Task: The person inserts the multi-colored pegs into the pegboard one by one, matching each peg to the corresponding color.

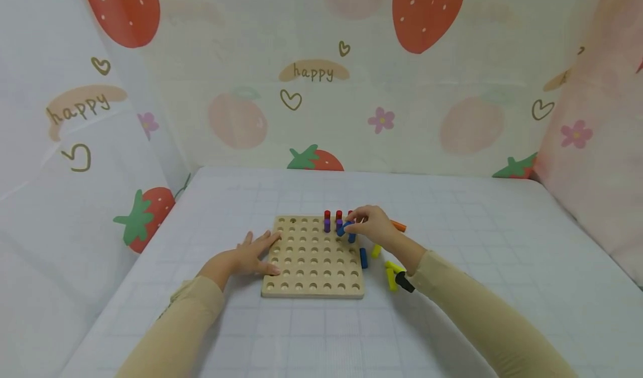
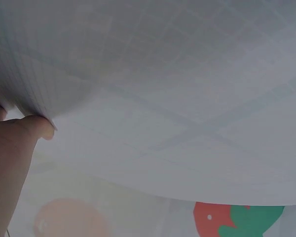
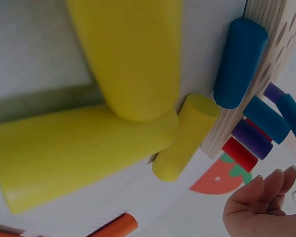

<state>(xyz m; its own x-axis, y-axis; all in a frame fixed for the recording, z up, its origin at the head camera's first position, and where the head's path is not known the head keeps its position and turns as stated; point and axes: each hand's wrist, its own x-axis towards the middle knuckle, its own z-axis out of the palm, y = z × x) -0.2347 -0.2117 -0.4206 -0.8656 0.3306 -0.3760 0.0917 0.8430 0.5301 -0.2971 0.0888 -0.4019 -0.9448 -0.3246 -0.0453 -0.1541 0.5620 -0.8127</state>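
A wooden board (image 1: 296, 295) with rows of holes lies on the table. Red pegs (image 1: 327, 215) and purple pegs (image 1: 327, 225) stand in its far right part, beside a standing blue peg (image 1: 352, 237). My right hand (image 1: 374, 225) pinches another blue peg (image 1: 342, 230), tilted, above the board; the right wrist view shows that peg (image 3: 292, 118) at the fingers of the hand (image 3: 261, 202). My left hand (image 1: 248, 257) rests with spread fingers on the board's left edge. In the left wrist view only part of that hand (image 2: 15, 143) shows.
Right of the board lie a blue peg (image 1: 364, 258), several yellow pegs (image 1: 391, 279) and an orange peg (image 1: 399, 225). A small black object (image 1: 404, 282) is near my right sleeve. Behind the table (image 1: 241, 333) hangs a printed cloth (image 1: 422, 82).
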